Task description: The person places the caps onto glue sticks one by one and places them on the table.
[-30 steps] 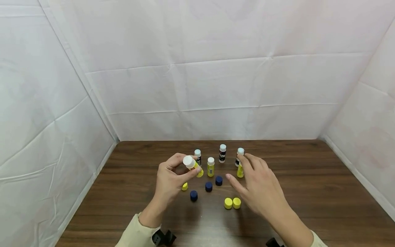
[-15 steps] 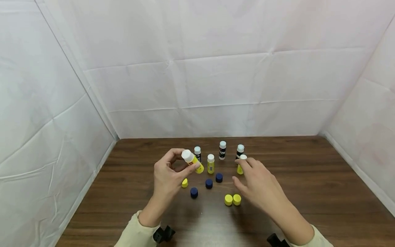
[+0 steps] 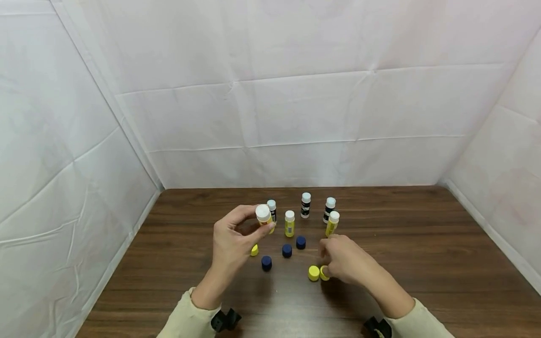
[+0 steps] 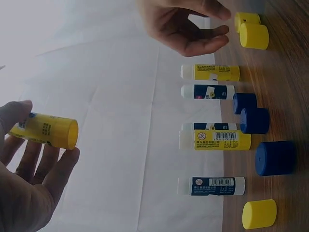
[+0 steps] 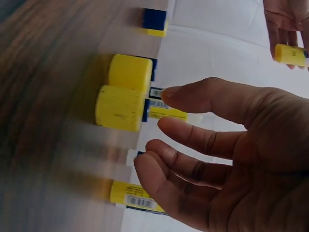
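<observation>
My left hand [image 3: 232, 239] grips a yellow glue stick [image 3: 263, 214] between thumb and fingers, raised above the table with its white end up and towards me. My right hand [image 3: 351, 258] hovers beside two yellow caps [image 3: 313, 273] that stand side by side. In the right wrist view its thumb [image 5: 193, 99] and bent fingers are spread apart, with nothing between them and a gap to the caps [image 5: 119, 108]. Just beyond that hand, a yellow glue stick [image 3: 332, 224] stands with its white end up. Another yellow glue stick [image 3: 289, 224] stands at the middle.
Three dark-labelled glue sticks [image 3: 305, 205] stand upright in a back row. Three navy caps [image 3: 287, 250] lie between the hands. One more yellow cap [image 3: 254, 250] sits by my left hand. White cloth walls [image 3: 296, 108] enclose the wooden table [image 3: 422, 244].
My right hand has left the top of the right yellow glue stick and come nearer me, down beside the two yellow caps. The glue stick in my left hand has turned more upright.
</observation>
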`<state>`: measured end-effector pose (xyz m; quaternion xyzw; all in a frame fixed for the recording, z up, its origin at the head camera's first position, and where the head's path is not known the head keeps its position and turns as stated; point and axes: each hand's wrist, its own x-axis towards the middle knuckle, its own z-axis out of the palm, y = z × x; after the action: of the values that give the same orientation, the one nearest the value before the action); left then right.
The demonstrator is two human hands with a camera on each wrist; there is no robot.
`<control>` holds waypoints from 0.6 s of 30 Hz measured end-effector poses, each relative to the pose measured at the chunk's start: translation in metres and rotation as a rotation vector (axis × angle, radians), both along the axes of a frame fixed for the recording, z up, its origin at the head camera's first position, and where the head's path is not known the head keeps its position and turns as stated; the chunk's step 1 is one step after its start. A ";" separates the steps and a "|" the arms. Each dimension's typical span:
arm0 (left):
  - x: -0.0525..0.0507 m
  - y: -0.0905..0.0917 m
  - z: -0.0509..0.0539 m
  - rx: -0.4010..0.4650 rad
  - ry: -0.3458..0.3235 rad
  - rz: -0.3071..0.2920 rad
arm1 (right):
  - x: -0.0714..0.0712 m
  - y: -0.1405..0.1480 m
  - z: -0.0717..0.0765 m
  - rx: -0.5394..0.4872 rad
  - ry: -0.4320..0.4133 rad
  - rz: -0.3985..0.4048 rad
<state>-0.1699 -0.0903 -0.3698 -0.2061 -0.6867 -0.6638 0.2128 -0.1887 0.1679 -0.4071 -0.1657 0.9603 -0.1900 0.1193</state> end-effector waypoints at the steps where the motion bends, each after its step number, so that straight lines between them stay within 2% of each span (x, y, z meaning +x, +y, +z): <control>1: 0.000 0.000 0.000 -0.005 0.000 0.000 | -0.001 0.000 -0.002 -0.002 -0.010 -0.003; 10: 0.001 0.001 0.002 -0.061 -0.073 0.085 | -0.004 -0.003 -0.015 -0.006 -0.081 -0.023; 18: 0.000 0.001 0.002 -0.069 -0.093 0.086 | 0.000 -0.006 -0.016 -0.014 -0.056 -0.020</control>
<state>-0.1699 -0.0895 -0.3675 -0.1527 -0.7266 -0.6388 0.2016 -0.1892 0.1618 -0.4235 -0.1517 0.9569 -0.2022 0.1433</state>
